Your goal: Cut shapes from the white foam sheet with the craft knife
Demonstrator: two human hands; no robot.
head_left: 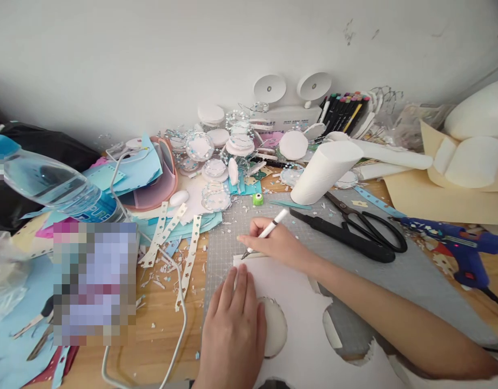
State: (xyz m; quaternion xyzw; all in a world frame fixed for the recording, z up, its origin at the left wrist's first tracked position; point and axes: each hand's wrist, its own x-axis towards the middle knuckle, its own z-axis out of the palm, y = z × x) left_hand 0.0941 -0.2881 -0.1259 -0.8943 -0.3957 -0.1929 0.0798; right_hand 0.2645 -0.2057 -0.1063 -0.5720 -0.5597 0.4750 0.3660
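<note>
Worktop (160, 335): wood, littered with paper scraps; grey cutting mat (395, 270).
Sheet (297, 302): white, round holes.
Right hand (279, 246): fingers grip craft knife (265, 233).
Left hand (233, 329): flat, released, pressing sheet.

Both hands, the left hand (233, 329) and the right hand (279, 246), are bare, without rings, and the forearms unsleeved.
</note>
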